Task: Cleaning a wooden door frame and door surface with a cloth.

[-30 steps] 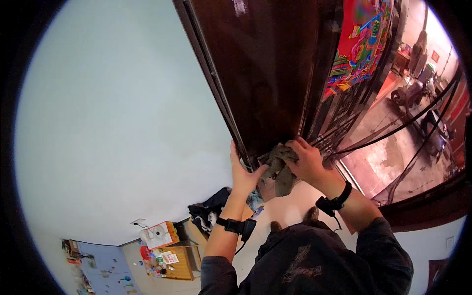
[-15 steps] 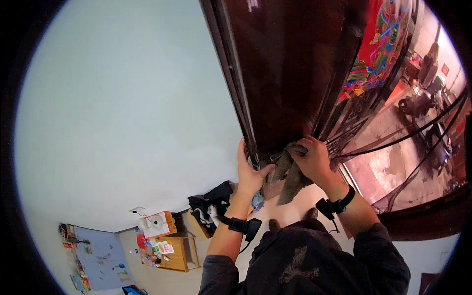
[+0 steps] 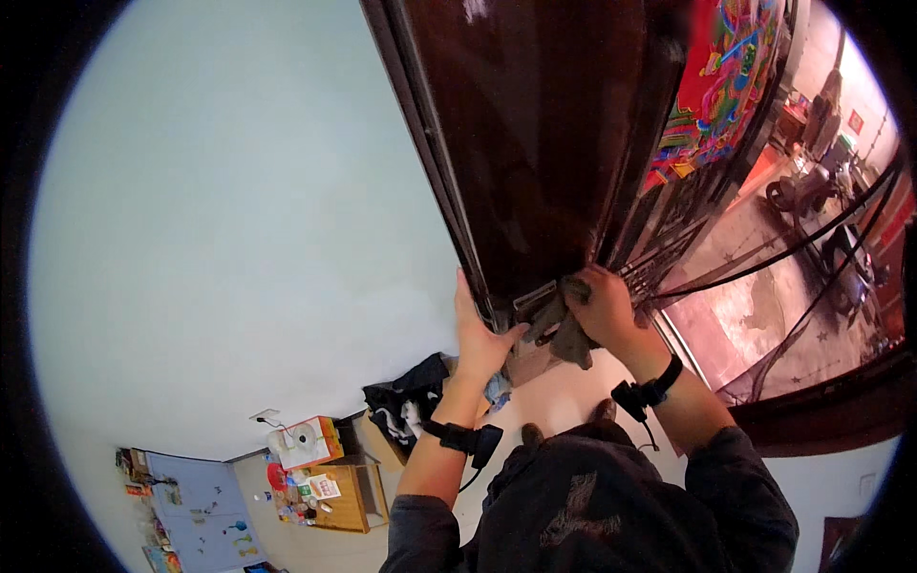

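Observation:
A tall, dark brown glossy door point(image 3: 535, 143) rises in front of me. At its lower left edge is my left hand point(image 3: 482, 339), gripping the edge with the fingers along the left side and the thumb across the near face. My right hand point(image 3: 604, 307) is closed on a grey-brown cloth point(image 3: 571, 339), pressed against the lower right part of the panel. The cloth hangs in loose folds below the fingers. A small metal plate point(image 3: 535, 296) shows on the panel between my hands. My left fingertips are partly hidden by the door edge.
A pale wall point(image 3: 248, 210) fills the left. Dark clothes point(image 3: 406, 396) lie in a box beside it, near a small wooden table point(image 3: 353, 492) bearing several items. To the right, black cables point(image 3: 793, 263) cross a doorway, with a motorbike point(image 3: 845, 258) outside. A colourful red poster point(image 3: 721, 95) hangs beside the panel.
The view has shifted slightly, so the door appears further left. The cloth's hanging end has swung up and bunched closer under my right hand. My left hand keeps its place on the edge.

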`<action>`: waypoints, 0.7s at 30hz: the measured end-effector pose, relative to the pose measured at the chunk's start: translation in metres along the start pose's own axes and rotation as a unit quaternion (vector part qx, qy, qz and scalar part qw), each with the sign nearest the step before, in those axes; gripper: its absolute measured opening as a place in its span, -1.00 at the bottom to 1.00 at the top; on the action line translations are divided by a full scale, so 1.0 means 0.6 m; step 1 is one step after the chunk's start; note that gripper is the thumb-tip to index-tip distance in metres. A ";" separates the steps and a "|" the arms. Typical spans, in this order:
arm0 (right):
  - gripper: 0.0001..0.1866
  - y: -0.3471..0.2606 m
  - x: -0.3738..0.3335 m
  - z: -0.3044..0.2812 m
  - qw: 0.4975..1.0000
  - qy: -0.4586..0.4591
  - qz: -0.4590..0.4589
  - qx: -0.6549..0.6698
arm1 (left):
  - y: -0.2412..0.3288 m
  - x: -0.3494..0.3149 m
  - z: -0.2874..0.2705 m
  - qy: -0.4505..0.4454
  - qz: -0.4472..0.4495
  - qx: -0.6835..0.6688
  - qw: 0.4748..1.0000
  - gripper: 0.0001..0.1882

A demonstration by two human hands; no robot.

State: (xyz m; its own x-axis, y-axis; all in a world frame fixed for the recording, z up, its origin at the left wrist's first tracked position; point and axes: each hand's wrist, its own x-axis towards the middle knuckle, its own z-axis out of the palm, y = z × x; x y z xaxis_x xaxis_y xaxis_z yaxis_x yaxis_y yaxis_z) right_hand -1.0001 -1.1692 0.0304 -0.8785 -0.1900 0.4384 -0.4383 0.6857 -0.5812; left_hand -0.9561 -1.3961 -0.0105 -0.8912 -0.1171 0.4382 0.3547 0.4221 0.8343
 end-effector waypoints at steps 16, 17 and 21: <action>-0.60 0.021 -0.037 0.043 0.998 0.051 -0.016 0.016 | -0.031 -0.007 0.022 0.017 0.001 -0.016 1.000 0.44; -0.61 0.039 -0.048 0.064 0.997 0.064 -0.038 0.010 | -0.031 -0.005 0.022 0.017 0.003 -0.015 1.000 0.44; -0.63 0.055 -0.056 0.075 0.998 -0.049 0.006 -0.041 | -0.026 0.001 0.021 0.017 -0.012 -0.003 1.000 0.43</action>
State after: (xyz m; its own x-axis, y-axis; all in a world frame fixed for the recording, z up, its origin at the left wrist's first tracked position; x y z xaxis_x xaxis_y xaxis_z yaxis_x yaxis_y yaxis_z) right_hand -0.9932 -1.1717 -0.0341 -0.8998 -0.2457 0.3606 -0.4139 0.7422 -0.5271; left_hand -0.9657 -1.3912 -0.0273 -0.8890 -0.1583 0.4296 0.3356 0.4131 0.8466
